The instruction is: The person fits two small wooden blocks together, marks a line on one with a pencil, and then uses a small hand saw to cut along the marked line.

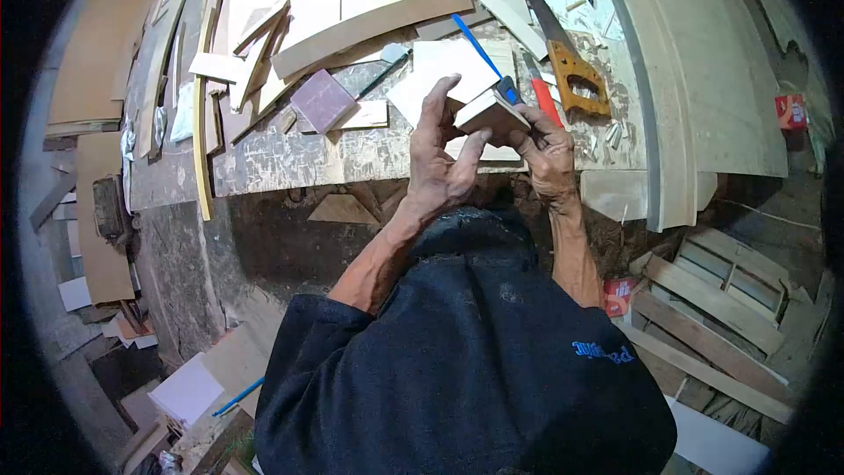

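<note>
Pale wood block [491,116] in both hands, above near edge of worktop [290,163], handsaw [579,79] to its right. Good handling: light, even pressure from both sides, fingertips off broad faces, block turned slowly to bring each edge into view. Left hand [435,163] grips with thumb on near-left side, forefinger raised; right hand [552,163] pinches right corner, fingers curled. Forearms reach forward, wrists close together.

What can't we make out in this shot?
All head view:
Held piece, far side: faces away from camera.
Left hand, some fingertips: behind the piece.
Saw, blade tip: cut off by top edge.
Red packet, print: too small.
</note>
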Demonstrator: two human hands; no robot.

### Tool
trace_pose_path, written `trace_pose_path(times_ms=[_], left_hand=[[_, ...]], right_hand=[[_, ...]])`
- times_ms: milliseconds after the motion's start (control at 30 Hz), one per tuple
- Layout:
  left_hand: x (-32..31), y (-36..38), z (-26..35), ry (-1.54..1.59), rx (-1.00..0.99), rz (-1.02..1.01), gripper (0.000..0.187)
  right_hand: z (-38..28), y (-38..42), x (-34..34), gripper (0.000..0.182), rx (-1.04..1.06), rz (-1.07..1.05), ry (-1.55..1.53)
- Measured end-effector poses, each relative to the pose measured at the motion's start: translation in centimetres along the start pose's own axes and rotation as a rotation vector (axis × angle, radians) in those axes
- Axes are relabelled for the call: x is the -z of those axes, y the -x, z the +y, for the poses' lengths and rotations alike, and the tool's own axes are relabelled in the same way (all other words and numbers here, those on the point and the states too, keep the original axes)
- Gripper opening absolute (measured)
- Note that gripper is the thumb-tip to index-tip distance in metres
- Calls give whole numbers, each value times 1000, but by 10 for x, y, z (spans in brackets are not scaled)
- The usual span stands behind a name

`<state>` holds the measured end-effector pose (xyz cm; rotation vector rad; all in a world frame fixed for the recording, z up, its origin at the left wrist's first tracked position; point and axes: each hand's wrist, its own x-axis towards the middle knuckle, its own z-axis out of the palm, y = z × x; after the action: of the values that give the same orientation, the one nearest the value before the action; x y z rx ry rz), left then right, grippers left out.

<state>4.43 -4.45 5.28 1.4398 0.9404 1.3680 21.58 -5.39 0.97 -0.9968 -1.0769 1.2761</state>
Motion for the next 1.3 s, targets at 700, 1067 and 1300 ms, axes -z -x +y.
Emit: trace_pose_path(times_ms=[700, 1067, 1300], left_hand=[[11, -19, -9, 483, 351, -157, 54], [11, -18, -12, 566, 393, -131, 51], [9, -17, -13, 596, 395, -116, 51]], right_hand=[[-16, 10, -17, 35, -345, 50, -622], [-21, 8, -19, 38, -363, 31, -643], [-21, 8, -17, 40, -374, 29, -624]])
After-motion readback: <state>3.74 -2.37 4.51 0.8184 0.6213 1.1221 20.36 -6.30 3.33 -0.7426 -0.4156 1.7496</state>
